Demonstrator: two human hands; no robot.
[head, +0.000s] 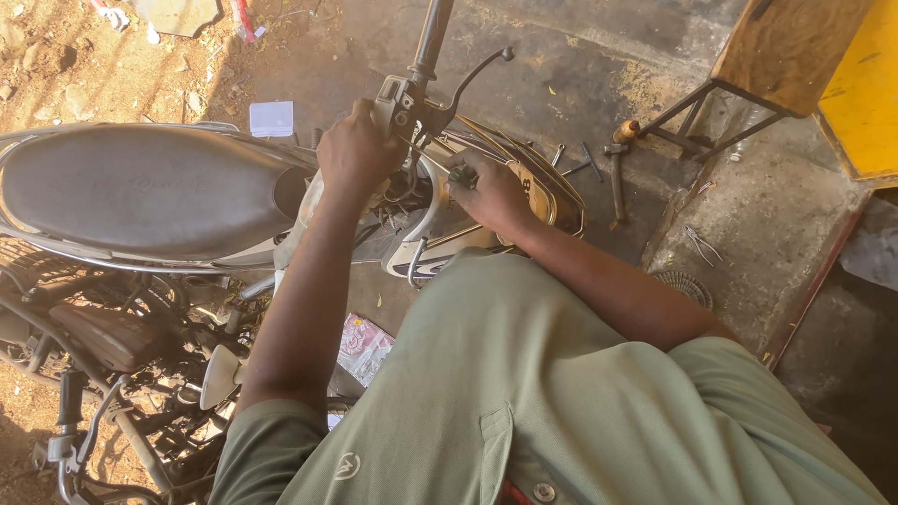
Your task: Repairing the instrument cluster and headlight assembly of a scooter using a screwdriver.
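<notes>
I am clamping my left hand (pixel 354 150) on the handlebar (pixel 426 56) beside the brake lever (pixel 477 75) while my right hand (pixel 491 192), just below, is pinching a small dark part (pixel 462 175) among the wires (pixel 404 192), which I judge could slip into the open headlight housing (pixel 440 234).

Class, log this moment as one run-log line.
left hand: grips handlebar | right hand: holds small dark part | hammer: on ground

seat (pixel 140 187) grey | shirt (pixel 524 393) olive green | stool (pixel 790 47) brown | board (pixel 865 89) yellow
</notes>
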